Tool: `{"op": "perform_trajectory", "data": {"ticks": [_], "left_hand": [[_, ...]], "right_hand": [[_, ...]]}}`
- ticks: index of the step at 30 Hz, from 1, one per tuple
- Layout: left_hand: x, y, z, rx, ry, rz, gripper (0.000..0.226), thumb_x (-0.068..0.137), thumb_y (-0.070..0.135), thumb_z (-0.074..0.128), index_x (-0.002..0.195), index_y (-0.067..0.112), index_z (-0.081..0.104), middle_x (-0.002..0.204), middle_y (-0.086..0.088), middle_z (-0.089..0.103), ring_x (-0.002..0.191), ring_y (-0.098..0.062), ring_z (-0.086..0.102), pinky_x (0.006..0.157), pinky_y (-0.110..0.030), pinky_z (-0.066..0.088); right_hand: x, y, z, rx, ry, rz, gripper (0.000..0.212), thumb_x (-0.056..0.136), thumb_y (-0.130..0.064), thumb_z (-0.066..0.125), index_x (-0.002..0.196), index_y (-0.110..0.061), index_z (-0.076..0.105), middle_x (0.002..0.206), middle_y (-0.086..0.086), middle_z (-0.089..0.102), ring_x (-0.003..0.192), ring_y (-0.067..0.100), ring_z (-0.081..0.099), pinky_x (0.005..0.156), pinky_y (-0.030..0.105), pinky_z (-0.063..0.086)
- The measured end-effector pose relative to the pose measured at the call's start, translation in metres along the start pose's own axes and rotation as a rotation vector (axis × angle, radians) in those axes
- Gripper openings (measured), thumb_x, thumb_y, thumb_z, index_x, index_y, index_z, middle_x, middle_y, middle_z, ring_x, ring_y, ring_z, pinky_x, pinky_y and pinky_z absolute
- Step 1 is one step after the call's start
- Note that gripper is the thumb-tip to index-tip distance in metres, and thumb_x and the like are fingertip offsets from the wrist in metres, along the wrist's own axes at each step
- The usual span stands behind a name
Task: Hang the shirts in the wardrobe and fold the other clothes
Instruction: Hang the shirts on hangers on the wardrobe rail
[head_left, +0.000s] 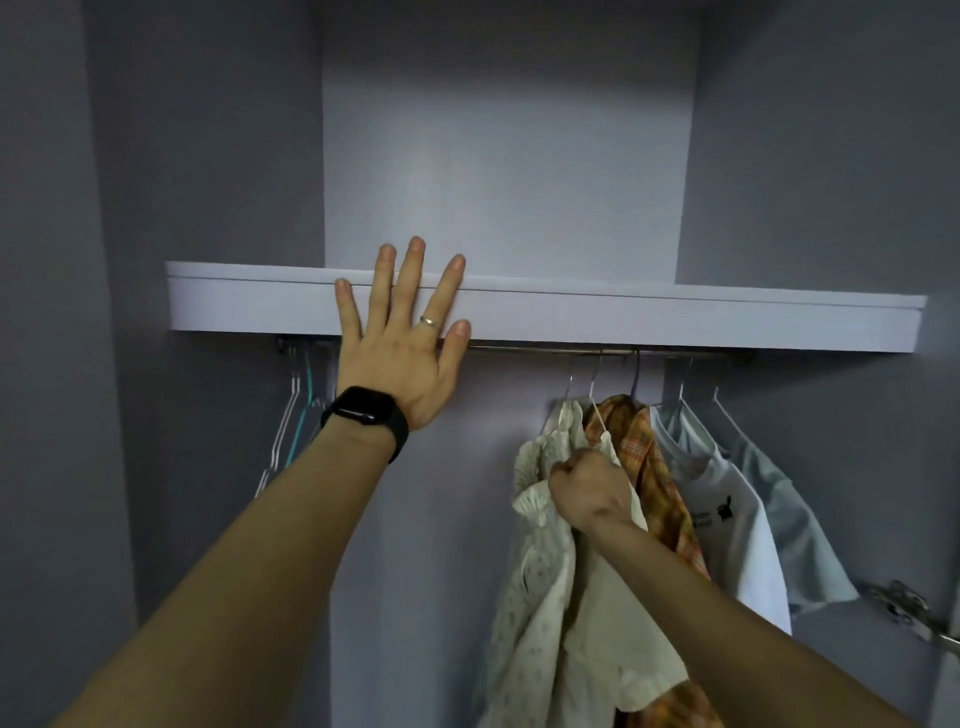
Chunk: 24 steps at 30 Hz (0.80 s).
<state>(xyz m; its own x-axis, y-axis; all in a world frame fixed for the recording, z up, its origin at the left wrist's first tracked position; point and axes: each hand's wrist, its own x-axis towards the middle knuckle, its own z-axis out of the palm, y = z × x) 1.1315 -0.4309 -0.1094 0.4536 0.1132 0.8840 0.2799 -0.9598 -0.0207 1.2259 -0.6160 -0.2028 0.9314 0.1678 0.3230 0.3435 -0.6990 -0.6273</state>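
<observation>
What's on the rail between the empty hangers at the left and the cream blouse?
Nothing hangs there; the head view shows bare rail, partly hidden by the left hand flat on the shelf edge.

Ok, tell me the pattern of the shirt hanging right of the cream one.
Orange plaid; the shirt shows best in the head view.

From here I see both forearms (234, 571) bare down to the bottom frame edge. Left hand (402, 364), centre-left: thin silver ring (429, 321) on one finger. Wrist below it: black smartwatch (361, 413), rectangular dark face, black band.
</observation>
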Motion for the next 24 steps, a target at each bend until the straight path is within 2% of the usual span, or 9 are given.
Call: {"op": "perform_trajectory", "data": {"ticks": [3,6,8,13,16,20,24], "left_hand": [[-0.001,-0.002,0.004,-0.009,0.027,0.000,0.060,0.103,0.054,0.013,0.155,0.042,-0.014,0.166,0.002,-0.018,0.152,-0.022,-0.019,0.118,-0.057,-0.014],[0.001,-0.004,0.007,0.012,0.036,0.000,0.060,0.102,0.056,0.011,0.154,0.042,-0.016,0.166,0.001,-0.017,0.152,-0.023,-0.018,0.119,-0.058,-0.012],[0.002,-0.004,0.010,0.022,0.056,-0.001,0.060,0.102,0.056,0.011,0.154,0.042,-0.016,0.166,0.000,-0.015,0.152,-0.024,-0.017,0.119,-0.058,-0.012],[0.004,0.000,0.010,-0.015,0.083,0.023,0.060,0.103,0.054,0.015,0.156,0.041,-0.011,0.167,0.001,-0.012,0.153,-0.024,-0.016,0.119,-0.059,-0.011],[0.004,-0.004,0.013,-0.001,0.077,0.023,0.060,0.104,0.054,0.015,0.156,0.040,-0.009,0.167,0.001,-0.010,0.153,-0.025,-0.015,0.119,-0.060,-0.010],[-0.001,-0.007,0.013,-0.007,0.070,0.017,0.059,0.104,0.052,0.017,0.157,0.039,-0.006,0.167,-0.001,-0.006,0.153,-0.026,-0.012,0.119,-0.060,-0.009],[-0.005,-0.003,0.006,-0.013,-0.034,-0.017,0.059,0.105,0.051,0.014,0.156,0.039,-0.013,0.167,-0.001,-0.013,0.152,-0.026,-0.018,0.118,-0.059,-0.013]], "right_hand": [[0.017,-0.005,-0.004,-0.040,0.082,-0.040,0.021,0.096,-0.021,0.051,0.091,-0.006,0.065,0.101,0.015,0.068,0.102,0.036,0.064,0.074,0.028,0.040],[0.038,-0.014,-0.008,-0.045,0.124,-0.076,0.023,0.095,-0.022,0.053,0.094,-0.003,0.067,0.098,0.014,0.068,0.098,0.035,0.064,0.079,0.032,0.049],[0.055,-0.020,-0.007,-0.051,0.141,-0.091,0.025,0.095,-0.024,0.053,0.095,-0.003,0.068,0.103,0.019,0.070,0.099,0.037,0.064,0.082,0.036,0.051],[0.086,-0.016,0.014,-0.147,0.123,-0.009,0.035,0.100,-0.026,0.047,0.119,-0.002,0.064,0.125,0.020,0.064,0.116,0.037,0.061,0.091,0.038,0.050],[0.086,-0.011,0.036,-0.201,0.086,0.005,0.032,0.099,-0.019,0.048,0.122,0.000,0.061,0.128,0.021,0.063,0.119,0.038,0.059,0.092,0.036,0.047],[0.083,-0.007,0.038,-0.238,0.038,-0.013,0.041,0.099,-0.025,0.051,0.134,-0.004,0.054,0.137,0.023,0.057,0.125,0.039,0.054,0.105,0.042,0.043],[0.074,-0.006,0.009,-0.281,-0.041,0.004,0.038,0.099,-0.036,0.053,0.118,-0.005,0.063,0.124,0.019,0.064,0.116,0.036,0.060,0.092,0.039,0.052]]}}
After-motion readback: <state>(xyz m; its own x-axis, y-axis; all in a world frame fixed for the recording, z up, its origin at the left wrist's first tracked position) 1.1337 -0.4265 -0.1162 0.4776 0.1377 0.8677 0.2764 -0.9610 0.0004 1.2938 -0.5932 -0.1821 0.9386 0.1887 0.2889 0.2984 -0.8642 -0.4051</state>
